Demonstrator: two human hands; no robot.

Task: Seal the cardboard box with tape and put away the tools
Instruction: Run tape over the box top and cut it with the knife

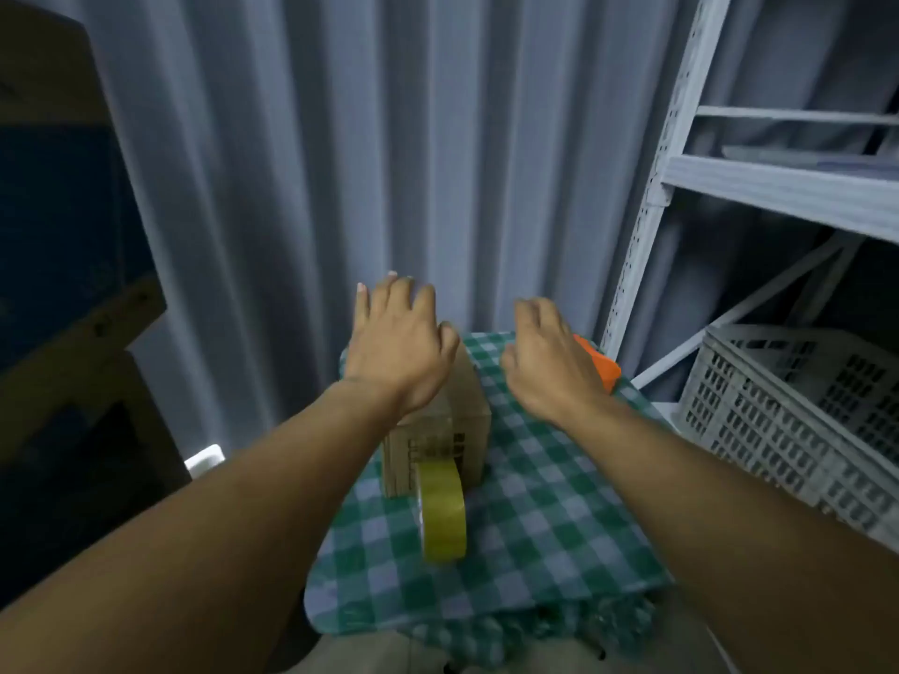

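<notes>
Two empty hands, left hand (399,347) and right hand (547,360), spread open over cardboard box (450,430) mid-tabletop (559,527), probably to press flaps; tape roll (442,510) leaning ready against box front.

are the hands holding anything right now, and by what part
Nothing is held. The left hand hovers open over the cardboard box; the right hand is open beside it.

Box (450,430) top hidden by left hand (399,352); orange tool (601,367) mostly hidden.
</notes>
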